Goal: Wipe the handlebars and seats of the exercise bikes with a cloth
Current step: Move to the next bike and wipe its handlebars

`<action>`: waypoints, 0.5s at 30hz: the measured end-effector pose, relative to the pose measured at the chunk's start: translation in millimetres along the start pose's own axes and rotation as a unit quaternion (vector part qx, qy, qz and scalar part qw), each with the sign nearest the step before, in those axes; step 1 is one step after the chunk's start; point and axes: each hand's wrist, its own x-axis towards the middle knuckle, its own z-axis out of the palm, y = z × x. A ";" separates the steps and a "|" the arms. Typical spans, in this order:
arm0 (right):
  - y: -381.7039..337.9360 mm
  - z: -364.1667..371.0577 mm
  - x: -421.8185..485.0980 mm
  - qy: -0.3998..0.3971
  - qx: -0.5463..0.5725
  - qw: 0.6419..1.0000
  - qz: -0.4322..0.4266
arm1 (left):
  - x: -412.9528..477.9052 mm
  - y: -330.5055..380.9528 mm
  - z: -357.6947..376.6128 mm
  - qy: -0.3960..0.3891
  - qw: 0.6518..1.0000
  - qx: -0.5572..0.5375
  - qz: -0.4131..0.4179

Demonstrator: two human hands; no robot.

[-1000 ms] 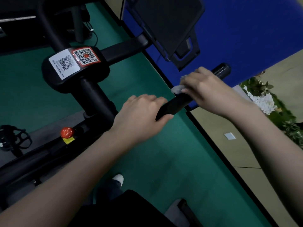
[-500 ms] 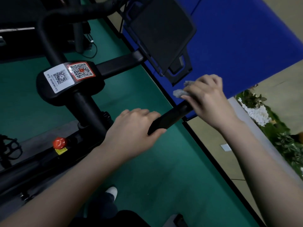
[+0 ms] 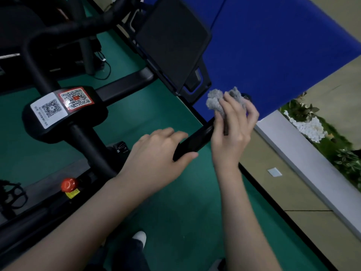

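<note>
While the left hand grips the handlebar, the right hand clutches a bunched grey cloth at the bar's far end, just beside the black screen; green floor lies open below.

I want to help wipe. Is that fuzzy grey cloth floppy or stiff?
Probably floppy: the cloth bunches into soft lumps in the right hand. Likely light, since a loose pinch holds it up. Its fuzzy pile probably won't slip.

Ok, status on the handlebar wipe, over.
Left hand grips handlebar. Right hand holds grey cloth at the bar's far end. Screen bracket close beside cloth, contact unclear.
</note>
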 end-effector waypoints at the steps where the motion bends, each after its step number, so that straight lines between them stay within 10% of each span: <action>1: -4.8 3.6 -5.8 0.023 0.008 0.999 0.021 | 4.6 2.4 1.2 -0.006 1.000 -0.008 -0.002; 15: 1.2 11.6 6.9 0.114 0.051 0.983 0.132 | 21.3 3.2 13.0 -0.020 0.998 -0.053 -0.020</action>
